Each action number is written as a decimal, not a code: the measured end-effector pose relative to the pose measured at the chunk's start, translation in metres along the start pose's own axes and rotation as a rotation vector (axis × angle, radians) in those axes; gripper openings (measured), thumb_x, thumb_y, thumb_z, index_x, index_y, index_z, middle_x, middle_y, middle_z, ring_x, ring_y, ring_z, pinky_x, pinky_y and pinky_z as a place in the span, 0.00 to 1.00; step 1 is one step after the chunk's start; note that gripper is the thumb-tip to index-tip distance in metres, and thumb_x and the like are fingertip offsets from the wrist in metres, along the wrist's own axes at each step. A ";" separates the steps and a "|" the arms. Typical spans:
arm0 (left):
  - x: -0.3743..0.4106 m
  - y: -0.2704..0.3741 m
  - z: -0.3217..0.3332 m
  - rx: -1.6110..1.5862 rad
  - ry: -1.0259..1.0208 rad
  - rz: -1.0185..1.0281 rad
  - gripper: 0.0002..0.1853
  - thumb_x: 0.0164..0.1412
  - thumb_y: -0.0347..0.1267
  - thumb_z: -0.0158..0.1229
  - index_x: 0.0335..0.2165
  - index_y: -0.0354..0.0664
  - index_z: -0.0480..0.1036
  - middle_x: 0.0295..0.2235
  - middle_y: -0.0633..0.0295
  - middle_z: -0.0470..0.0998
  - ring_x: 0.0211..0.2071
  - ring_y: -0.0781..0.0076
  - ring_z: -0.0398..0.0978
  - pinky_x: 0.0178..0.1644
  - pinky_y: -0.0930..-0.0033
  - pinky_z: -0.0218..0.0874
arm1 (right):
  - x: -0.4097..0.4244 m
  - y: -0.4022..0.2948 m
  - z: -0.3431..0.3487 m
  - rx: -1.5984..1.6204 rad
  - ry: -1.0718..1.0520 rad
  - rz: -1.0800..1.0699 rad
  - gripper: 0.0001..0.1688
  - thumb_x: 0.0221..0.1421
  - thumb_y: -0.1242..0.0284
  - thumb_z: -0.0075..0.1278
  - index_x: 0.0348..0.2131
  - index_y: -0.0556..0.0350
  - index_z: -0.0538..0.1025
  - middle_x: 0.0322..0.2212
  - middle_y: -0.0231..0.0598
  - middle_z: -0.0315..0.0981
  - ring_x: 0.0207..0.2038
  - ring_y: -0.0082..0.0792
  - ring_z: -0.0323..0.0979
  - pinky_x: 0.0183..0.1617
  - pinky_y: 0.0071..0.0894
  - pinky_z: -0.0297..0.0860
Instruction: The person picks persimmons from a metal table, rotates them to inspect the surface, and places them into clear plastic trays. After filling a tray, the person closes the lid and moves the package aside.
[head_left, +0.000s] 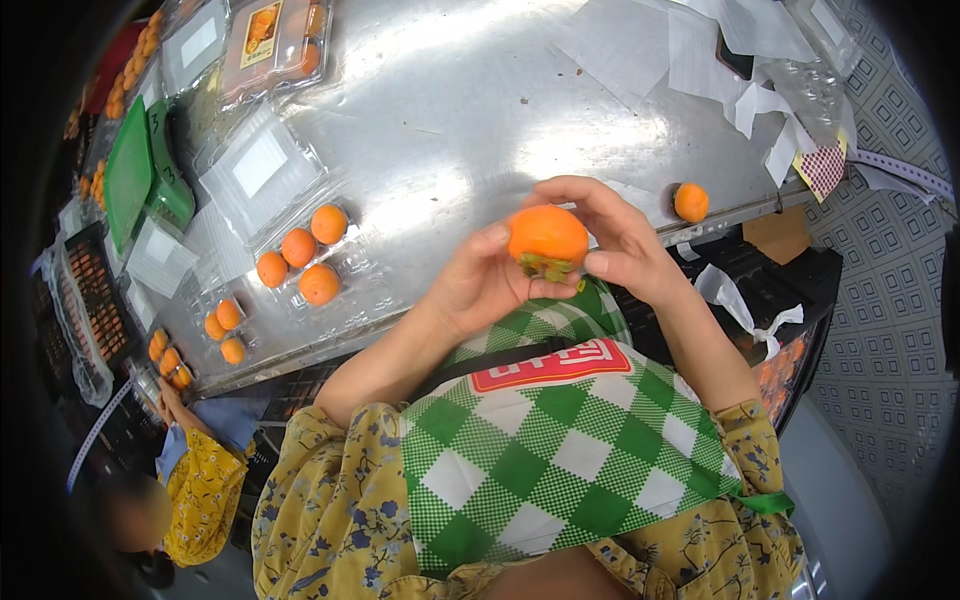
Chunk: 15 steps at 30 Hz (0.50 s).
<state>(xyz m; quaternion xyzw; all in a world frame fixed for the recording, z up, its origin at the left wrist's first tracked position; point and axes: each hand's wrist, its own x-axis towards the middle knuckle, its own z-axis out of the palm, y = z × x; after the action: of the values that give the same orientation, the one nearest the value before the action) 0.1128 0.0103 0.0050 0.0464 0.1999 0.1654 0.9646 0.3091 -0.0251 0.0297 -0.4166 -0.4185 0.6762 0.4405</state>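
Observation:
An orange persimmon (549, 234) with its green calyx turned down towards me is held between both hands, over the table's near edge. My left hand (484, 277) grips it from the left, thumb on its side and fingers beneath. From the right, my right hand (619, 236) touches it with the thumb low and the fingers arched behind it. To the left, a clear plastic tray (367, 281) holds several persimmons (319, 284). A single persimmon (691, 202) rests near the table's edge on the right.
Metal table (450, 97); labelled clear pack of fruit (274, 41) at back left; green plastic container (129, 172); foam sheets (259, 161) on the left; phone (735, 58) among sheets at back right. A co-worker's yellow sleeve (199, 487) shows at lower left. Black crates (795, 285) stand below the right edge.

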 end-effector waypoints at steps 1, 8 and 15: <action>0.000 0.000 0.004 0.077 0.047 0.023 0.36 0.52 0.50 0.57 0.53 0.42 0.59 0.48 0.55 0.68 0.49 0.58 0.69 0.52 0.49 0.64 | 0.001 0.001 0.000 0.057 -0.010 -0.001 0.38 0.46 0.58 0.51 0.54 0.58 0.64 0.51 0.41 0.63 0.55 0.34 0.61 0.58 0.40 0.55; 0.000 0.002 0.013 0.231 0.136 0.131 0.37 0.49 0.47 0.60 0.53 0.41 0.59 0.47 0.57 0.67 0.49 0.64 0.69 0.53 0.52 0.64 | 0.002 -0.004 -0.001 0.031 0.019 -0.018 0.35 0.48 0.62 0.49 0.53 0.60 0.64 0.50 0.42 0.64 0.55 0.35 0.61 0.59 0.41 0.56; 0.000 0.002 0.015 0.282 0.135 0.176 0.33 0.49 0.42 0.62 0.50 0.41 0.61 0.47 0.57 0.67 0.47 0.66 0.70 0.52 0.55 0.65 | 0.003 -0.008 0.002 -0.036 0.028 -0.042 0.33 0.47 0.66 0.49 0.52 0.60 0.65 0.49 0.42 0.65 0.52 0.35 0.63 0.57 0.36 0.59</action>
<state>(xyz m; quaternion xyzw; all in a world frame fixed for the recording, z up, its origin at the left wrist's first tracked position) 0.1185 0.0117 0.0189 0.1872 0.2805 0.2221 0.9148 0.3082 -0.0206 0.0369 -0.4248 -0.4331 0.6532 0.4531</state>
